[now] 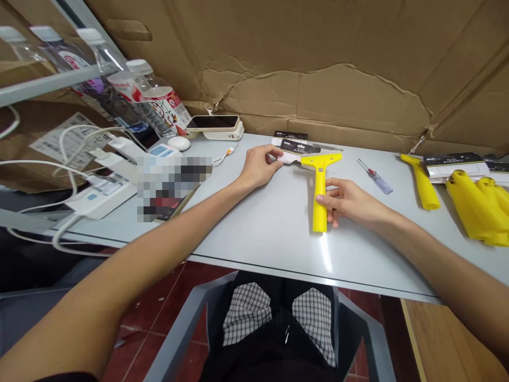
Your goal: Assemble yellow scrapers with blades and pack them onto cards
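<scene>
My right hand [350, 204] is closed around the handle of a yellow scraper [320, 185], held upright over the table with its wide head at the top. To the left, the thumb and fingers of my left hand [259, 167] pinch the edge of a small black-and-white packet [292, 148]. That packet lies close to the left end of the scraper's head. Another black-topped packet [291, 136] sits just behind it. A screwdriver [376, 176] with a clear handle rests to the right of my right hand.
Further right are another yellow scraper [422, 183], a stack of packets [457, 165] and several yellow handles [477, 209]. On the left stand a power strip [101, 196] with cables, a phone [213, 123], a white mouse [178, 143] and bottles [169, 109]. Cardboard [318, 58] walls the back.
</scene>
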`<move>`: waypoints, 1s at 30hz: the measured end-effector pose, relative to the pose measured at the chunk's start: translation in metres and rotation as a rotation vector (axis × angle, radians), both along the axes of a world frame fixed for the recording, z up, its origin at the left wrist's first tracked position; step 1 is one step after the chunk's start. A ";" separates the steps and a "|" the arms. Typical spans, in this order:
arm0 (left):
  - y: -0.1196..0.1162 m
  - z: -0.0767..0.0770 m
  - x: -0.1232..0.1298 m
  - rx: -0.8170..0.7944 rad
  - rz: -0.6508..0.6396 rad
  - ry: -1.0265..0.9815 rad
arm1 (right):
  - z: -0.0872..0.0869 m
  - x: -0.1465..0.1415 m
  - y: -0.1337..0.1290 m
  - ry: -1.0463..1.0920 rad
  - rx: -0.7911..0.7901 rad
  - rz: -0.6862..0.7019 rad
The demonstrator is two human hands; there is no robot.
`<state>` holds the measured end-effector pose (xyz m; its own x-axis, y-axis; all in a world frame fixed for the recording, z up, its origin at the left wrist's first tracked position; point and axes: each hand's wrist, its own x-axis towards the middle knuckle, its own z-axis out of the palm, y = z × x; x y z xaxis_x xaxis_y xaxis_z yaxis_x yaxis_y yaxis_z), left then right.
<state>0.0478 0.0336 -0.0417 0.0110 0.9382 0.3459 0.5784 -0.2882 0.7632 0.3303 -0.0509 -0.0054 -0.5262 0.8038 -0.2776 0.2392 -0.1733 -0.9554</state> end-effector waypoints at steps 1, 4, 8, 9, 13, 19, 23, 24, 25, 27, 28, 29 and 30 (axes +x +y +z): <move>0.000 0.001 -0.001 0.006 -0.006 -0.056 | 0.001 0.000 0.000 0.008 0.000 0.010; -0.002 0.003 -0.001 -0.023 -0.039 -0.262 | 0.004 0.000 0.000 0.036 0.004 0.038; -0.008 0.009 0.004 -0.095 -0.138 -0.485 | 0.006 0.001 -0.001 0.047 0.011 0.067; -0.010 0.010 0.006 -0.109 -0.169 -0.509 | 0.006 0.001 -0.001 0.041 0.013 0.077; -0.016 0.008 0.010 -0.158 -0.207 -0.543 | 0.006 0.000 -0.002 0.031 0.021 0.090; -0.021 0.005 0.014 -0.234 -0.179 -0.707 | 0.008 0.002 -0.003 0.075 0.070 0.097; -0.027 0.012 0.017 -0.333 -0.141 -0.805 | 0.014 0.006 -0.001 0.041 0.192 0.045; -0.029 0.014 0.018 -0.346 -0.144 -0.816 | 0.015 0.007 0.000 0.030 0.207 0.017; -0.030 0.015 0.018 -0.353 -0.148 -0.821 | 0.017 0.008 0.000 0.023 0.216 -0.010; -0.034 0.019 0.018 -0.359 -0.154 -0.802 | 0.020 0.010 0.002 0.025 0.217 -0.056; -0.036 0.021 0.017 -0.363 -0.158 -0.764 | 0.023 0.011 0.002 0.032 0.214 -0.078; -0.038 0.024 0.016 -0.370 -0.168 -0.705 | 0.025 0.013 0.003 0.042 0.218 -0.108; -0.041 0.027 0.016 -0.382 -0.187 -0.624 | 0.028 0.016 0.005 0.055 0.230 -0.149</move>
<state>0.0634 -0.0070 -0.0143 0.0900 0.9959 -0.0087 -0.0265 0.0111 0.9996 0.3460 -0.0460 0.0225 -0.4067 0.9120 -0.0528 0.1740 0.0206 -0.9845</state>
